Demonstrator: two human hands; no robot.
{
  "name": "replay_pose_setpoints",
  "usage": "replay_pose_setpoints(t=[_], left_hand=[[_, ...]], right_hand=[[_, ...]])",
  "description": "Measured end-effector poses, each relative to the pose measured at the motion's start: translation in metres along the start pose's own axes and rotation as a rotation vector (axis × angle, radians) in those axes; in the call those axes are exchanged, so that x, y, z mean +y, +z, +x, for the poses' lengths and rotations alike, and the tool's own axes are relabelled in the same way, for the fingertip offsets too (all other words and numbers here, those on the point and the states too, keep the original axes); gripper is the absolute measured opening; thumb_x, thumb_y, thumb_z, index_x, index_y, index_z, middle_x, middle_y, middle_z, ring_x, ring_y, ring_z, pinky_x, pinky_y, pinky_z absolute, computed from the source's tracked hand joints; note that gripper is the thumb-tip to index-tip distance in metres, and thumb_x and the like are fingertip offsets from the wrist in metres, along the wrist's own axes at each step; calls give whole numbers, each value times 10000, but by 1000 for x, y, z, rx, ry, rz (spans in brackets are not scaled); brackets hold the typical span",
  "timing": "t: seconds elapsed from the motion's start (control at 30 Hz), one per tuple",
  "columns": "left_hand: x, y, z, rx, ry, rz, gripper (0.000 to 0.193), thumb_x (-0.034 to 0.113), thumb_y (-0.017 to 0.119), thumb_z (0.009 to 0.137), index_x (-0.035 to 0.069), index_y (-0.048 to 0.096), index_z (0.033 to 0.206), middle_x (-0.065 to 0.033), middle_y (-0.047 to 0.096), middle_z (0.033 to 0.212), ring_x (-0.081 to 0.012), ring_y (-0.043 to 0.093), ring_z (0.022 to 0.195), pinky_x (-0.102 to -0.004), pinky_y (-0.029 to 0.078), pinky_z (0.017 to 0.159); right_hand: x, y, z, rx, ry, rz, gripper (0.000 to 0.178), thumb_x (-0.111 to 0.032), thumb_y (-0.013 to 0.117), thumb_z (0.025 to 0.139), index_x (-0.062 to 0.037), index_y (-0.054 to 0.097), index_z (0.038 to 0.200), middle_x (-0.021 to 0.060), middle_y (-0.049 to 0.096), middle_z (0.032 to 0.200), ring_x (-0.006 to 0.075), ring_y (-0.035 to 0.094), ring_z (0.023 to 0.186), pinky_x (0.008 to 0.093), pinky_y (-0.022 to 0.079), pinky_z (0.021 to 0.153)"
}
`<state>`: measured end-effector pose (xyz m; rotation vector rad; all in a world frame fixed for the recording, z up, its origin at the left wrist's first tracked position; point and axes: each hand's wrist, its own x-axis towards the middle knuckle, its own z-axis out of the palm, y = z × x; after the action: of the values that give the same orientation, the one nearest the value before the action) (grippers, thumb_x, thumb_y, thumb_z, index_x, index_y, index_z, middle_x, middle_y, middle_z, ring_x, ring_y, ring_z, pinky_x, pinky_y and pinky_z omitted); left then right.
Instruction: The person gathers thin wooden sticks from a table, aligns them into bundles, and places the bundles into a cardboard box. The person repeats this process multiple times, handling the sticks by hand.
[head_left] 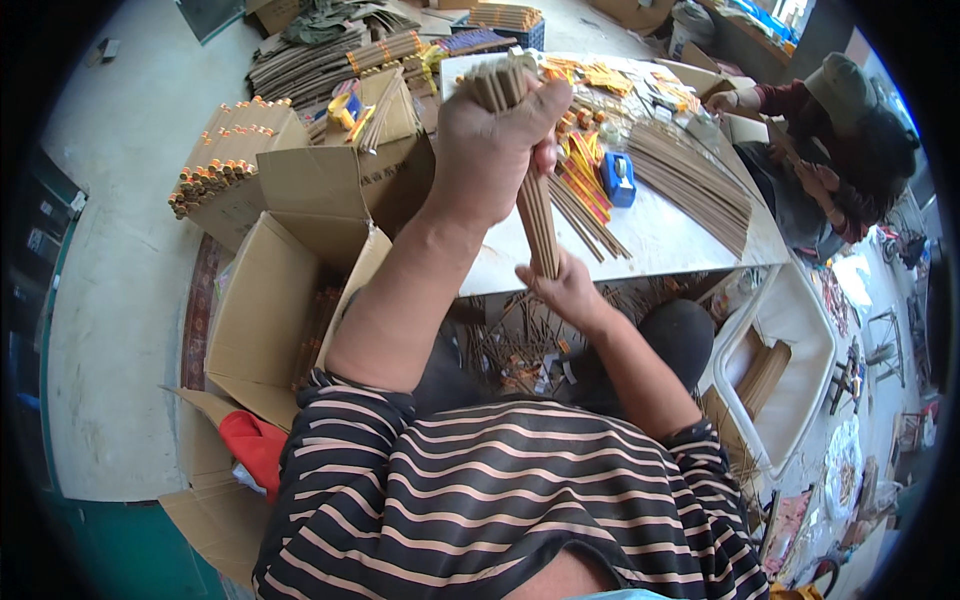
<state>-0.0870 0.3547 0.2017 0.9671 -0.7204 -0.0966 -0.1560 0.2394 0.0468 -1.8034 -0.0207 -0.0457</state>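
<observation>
A bundle of thin brown incense sticks (540,228) slants in front of me over the near edge of the white table (490,268). My left hand (487,150) is closed in a fist around its upper part, and the stick ends stand out above the fingers. Down at the lower end, my right hand (567,292) grips the same bundle, its thumb to the left and its other fingers partly hidden behind. Just right of the bundle lie a few loose sticks (592,225), red and yellow paper bands (585,178) and a blue tape dispenser (618,180).
More sticks (690,185) are spread across the table's right side. An open cardboard box (262,310) stands at my left, with banded bundles (235,140) stacked beyond. At right is a white tub (812,365) holding sticks. Another person (850,110) sits past the table corner.
</observation>
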Motion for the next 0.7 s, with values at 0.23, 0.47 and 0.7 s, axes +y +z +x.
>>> replay_pose_setpoints(t=[0.23,0.47,0.7], left_hand=[[-11,-2,12,-39,71,169,224,117,659,828,88,474,705,0,481,521,-83,477,433,-228,403,429],[-50,-24,19,-58,-42,219,202,69,647,818,85,487,697,-7,507,547,-86,490,453,-223,420,448],[-81,-34,29,114,-208,-113,187,85,673,796,94,503,720,5,483,539,-77,474,433,-217,384,381]], right_hand=[[15,-2,40,66,-122,-37,268,-240,651,834,-17,520,904,41,521,713,115,452,691,279,428,657],[48,-2,56,25,-12,59,230,-217,635,848,-37,518,930,11,502,765,102,442,733,264,420,686],[36,-11,54,3,65,-33,266,-261,642,835,-31,516,879,38,521,682,136,471,649,296,431,620]])
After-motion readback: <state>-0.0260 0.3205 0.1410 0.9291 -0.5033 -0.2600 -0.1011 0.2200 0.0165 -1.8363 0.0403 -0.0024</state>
